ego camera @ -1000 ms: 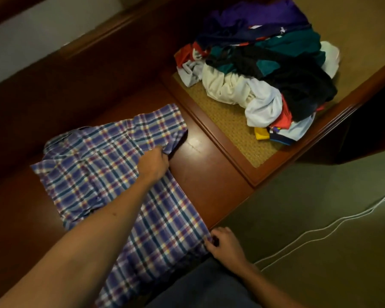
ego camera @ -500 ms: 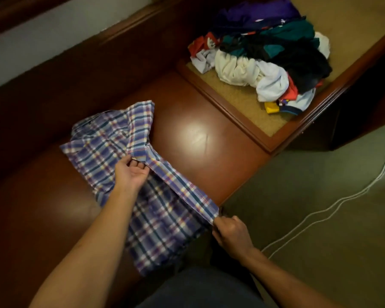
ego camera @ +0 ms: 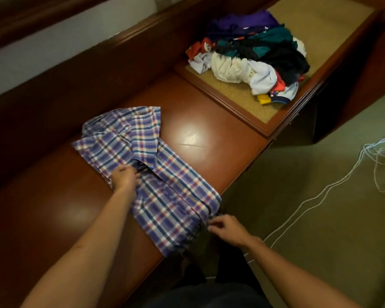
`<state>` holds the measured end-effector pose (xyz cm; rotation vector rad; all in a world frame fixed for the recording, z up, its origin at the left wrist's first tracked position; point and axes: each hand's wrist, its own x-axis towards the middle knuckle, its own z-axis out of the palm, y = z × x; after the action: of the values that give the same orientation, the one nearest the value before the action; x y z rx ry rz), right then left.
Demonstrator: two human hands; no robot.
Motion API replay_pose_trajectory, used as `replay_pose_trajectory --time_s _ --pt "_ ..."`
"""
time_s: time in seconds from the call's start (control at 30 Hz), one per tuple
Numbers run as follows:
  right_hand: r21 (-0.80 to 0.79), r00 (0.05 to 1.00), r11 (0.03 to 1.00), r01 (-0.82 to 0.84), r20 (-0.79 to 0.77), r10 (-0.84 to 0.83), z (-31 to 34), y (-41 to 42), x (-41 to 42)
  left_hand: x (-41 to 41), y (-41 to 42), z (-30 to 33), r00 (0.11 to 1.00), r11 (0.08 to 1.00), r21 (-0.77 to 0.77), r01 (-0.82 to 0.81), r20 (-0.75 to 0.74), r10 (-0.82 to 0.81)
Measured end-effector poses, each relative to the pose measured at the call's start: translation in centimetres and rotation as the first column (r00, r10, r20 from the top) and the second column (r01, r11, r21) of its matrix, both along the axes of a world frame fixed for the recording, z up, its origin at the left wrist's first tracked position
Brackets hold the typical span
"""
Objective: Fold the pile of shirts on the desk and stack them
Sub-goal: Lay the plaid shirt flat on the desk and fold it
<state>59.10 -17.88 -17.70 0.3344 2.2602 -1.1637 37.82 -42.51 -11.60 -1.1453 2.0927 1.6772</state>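
Note:
A blue, red and yellow plaid shirt [ego camera: 156,174] lies on the reddish wooden desk [ego camera: 209,121], its right side folded over toward the middle and its hem hanging past the front edge. My left hand [ego camera: 125,177] rests on the shirt's middle, fingers curled at the folded flap. My right hand [ego camera: 226,228] is at the hem by the desk's front edge, fingertips pinching the cloth's corner. A heap of unfolded shirts [ego camera: 251,56] in purple, teal, black, white and red sits on the woven inset panel at the far right.
The woven tan panel [ego camera: 238,101] has a raised wooden rim. A dark wooden back wall [ego camera: 76,70] runs along the desk's far side. White cord [ego camera: 342,172] trails over the greenish carpet to the right. My dark-clad lap is at the bottom.
The shirt's right side, held up as a taut strip before, now lies flat over the middle. My left hand moved left onto the shirt; my right hand stays at the hem.

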Motion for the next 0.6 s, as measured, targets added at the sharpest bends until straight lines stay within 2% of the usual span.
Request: replay_pose_trajectory --time_s 0.03,0.07,0.1,0.17,0.23,0.37,0.5,0.53,0.6 --pt "0.005 0.990 0.991 0.135 -0.032 -0.135 0.1 0.6 -0.4 1.2 1.0 0.3 0.995 0.993 -0.064 0.101 0.016 -0.100" --pt "0.039 0.965 0.966 0.256 -0.075 -0.253 0.1 1.2 -0.9 2.8 2.2 0.3 0.974 0.974 -0.050 0.221 0.050 -0.219" --pt "0.078 0.933 0.933 0.350 -0.118 -0.340 0.1 1.8 -1.5 4.6 3.6 0.6 0.940 0.945 0.022 0.325 0.098 -0.326" --pt "0.100 0.897 0.898 0.429 -0.160 -0.411 0.3 2.7 -2.7 8.5 6.3 1.1 0.842 0.868 0.186 0.460 0.220 -0.493" --pt "0.071 0.902 0.910 0.408 -0.185 -0.390 0.6 3.2 -3.9 11.3 8.2 -0.1 0.752 0.813 0.214 0.541 0.311 -0.582" --pt "0.018 0.929 0.944 0.330 -0.183 -0.322 0.8 3.7 -5.5 13.0 9.7 -2.1 0.681 0.722 -0.024 0.691 0.358 -0.640" --pt "0.062 0.990 0.992 0.110 -0.100 -0.103 1.0 4.3 -7.1 13.2 11.3 -1.8 0.639 0.603 -0.223 0.766 0.369 -0.675" --pt "0.066 0.993 0.994 0.083 -0.089 -0.077 1.1 4.6 -7.5 13.4 11.6 -2.0 0.639 0.591 -0.248 0.768 0.358 -0.681" --pt "0.043 0.994 0.997 0.068 -0.090 -0.064 1.2 5.4 -7.9 13.9 11.3 -2.5 0.685 0.651 -0.217 0.727 0.287 -0.670"
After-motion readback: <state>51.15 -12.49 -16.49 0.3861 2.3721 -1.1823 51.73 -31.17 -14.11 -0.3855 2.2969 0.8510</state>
